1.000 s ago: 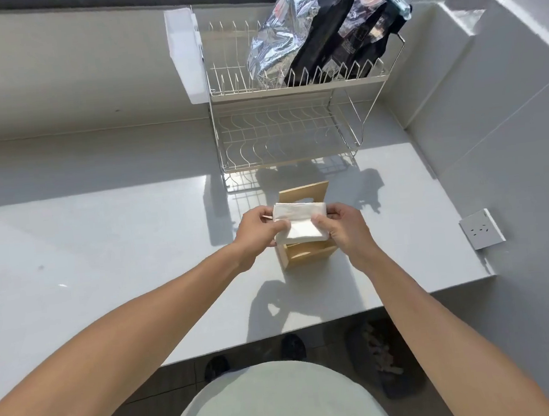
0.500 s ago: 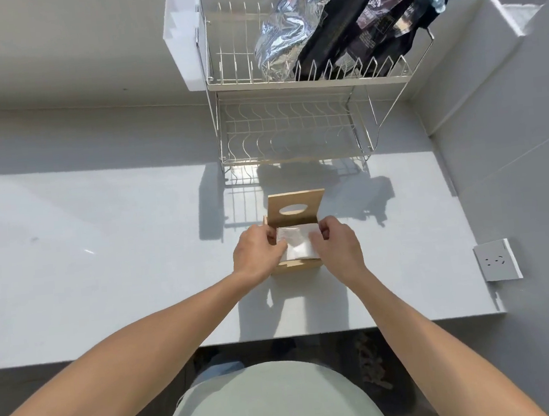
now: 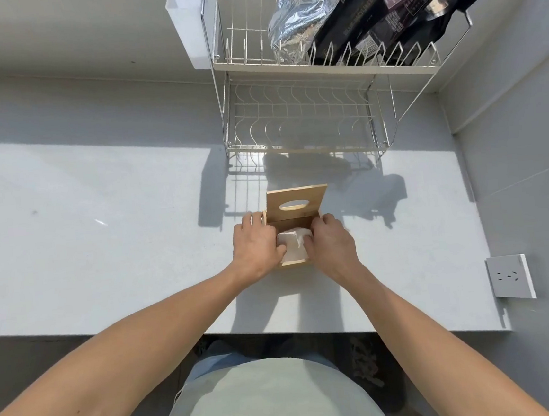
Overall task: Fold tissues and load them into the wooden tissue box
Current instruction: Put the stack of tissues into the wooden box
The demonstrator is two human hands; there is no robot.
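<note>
Near the front edge of the counter [image 3: 109, 244], toward its right half, stands the wooden tissue box [image 3: 293, 263] with its lid [image 3: 296, 204] tipped up at the far side, the oval slot in the lid facing the camera. Both hands are at the open top of the box. At the box's left side, the left hand [image 3: 256, 243] has its fingers curled down over the near-left rim, and its fingertips touch the left edge of the folded white tissues [image 3: 294, 243] lying in the opening. On the other side, the right hand [image 3: 331, 241] has its fingers bent inward onto the right edge of the tissues, so the white wad sits between the two hands, partly hidden by them. Whether either hand truly pinches the tissues or only presses on them cannot be told, since the fingertips are out of sight. The tissues look creased and bunched at the top, with only a narrow strip of the box's near wall showing below them. Behind the box, at the back of the counter, a wire dish rack [image 3: 302, 124] stands against the wall, its upper tier carrying a silver foil bag [image 3: 301, 14] and dark printed bags [image 3: 391, 12]. On the wall at the right hangs a white power socket [image 3: 509, 277], just past the counter's right front corner.
</note>
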